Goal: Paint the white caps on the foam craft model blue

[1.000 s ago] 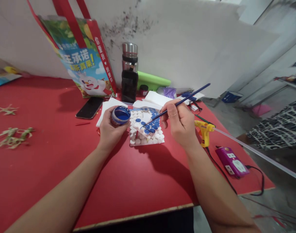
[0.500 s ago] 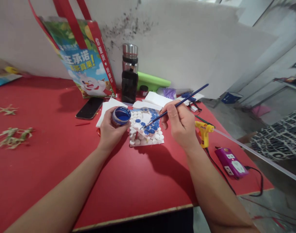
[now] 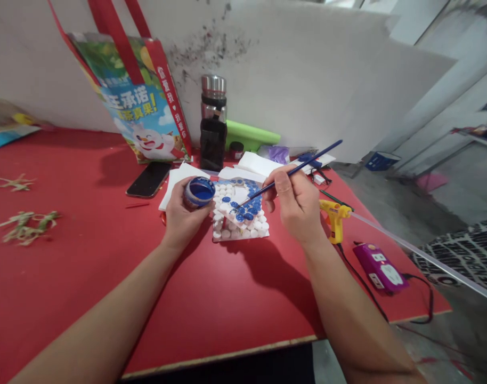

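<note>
My left hand (image 3: 181, 210) is wrapped round a small open jar of blue paint (image 3: 199, 192), tilted a little toward me. In my right hand (image 3: 293, 202) a slim blue paintbrush (image 3: 313, 158) is pinched, slanting down to the left. The brush tip touches or hovers just over a craft piece (image 3: 226, 233) covered in round white pebble-like discs. Some of its discs (image 3: 249, 216) are painted blue, mostly on the upper and right part. White paper (image 3: 179, 178) lies behind the jar, partly hidden by my left hand.
A yellow glue gun (image 3: 335, 218) and a purple power socket (image 3: 381, 269) with cords lie on the right. Behind stand a dark bottle (image 3: 213, 128) and a colourful bag (image 3: 135, 106). A phone (image 3: 149, 180) lies before the bag; twine figures (image 3: 27, 226) are at left.
The view has shifted very slightly. Both hands keep their hold on the jar and paintbrush, with the brush tip barely moved over the discs.
</note>
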`<state>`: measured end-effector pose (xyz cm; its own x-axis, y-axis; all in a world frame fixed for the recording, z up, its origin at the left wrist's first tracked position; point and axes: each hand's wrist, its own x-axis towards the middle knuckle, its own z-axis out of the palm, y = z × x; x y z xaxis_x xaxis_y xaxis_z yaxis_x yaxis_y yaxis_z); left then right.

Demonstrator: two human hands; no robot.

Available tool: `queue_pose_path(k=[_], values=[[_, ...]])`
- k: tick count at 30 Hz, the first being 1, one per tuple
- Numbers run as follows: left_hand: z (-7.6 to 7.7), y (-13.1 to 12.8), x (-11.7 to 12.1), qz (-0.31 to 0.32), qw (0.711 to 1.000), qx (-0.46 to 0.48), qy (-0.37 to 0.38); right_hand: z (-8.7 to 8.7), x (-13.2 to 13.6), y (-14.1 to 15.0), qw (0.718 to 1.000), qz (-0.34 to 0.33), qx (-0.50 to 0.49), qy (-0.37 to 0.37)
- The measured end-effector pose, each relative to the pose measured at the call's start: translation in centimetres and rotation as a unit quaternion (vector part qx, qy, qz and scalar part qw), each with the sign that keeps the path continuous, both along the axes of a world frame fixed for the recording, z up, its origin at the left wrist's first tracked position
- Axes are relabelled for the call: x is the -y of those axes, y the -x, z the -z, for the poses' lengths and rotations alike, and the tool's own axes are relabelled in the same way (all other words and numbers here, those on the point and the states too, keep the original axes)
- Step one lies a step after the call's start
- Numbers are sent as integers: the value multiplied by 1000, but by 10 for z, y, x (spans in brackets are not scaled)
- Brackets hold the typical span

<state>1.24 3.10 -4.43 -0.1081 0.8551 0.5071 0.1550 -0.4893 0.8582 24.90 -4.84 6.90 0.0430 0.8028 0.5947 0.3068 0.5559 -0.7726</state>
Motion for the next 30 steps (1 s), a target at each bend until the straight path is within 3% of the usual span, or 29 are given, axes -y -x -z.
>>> queue_pose_path(k=[30], values=[[-1, -3, 2, 11, 1000, 0, 3, -1, 1, 0, 999, -30, -12, 2]])
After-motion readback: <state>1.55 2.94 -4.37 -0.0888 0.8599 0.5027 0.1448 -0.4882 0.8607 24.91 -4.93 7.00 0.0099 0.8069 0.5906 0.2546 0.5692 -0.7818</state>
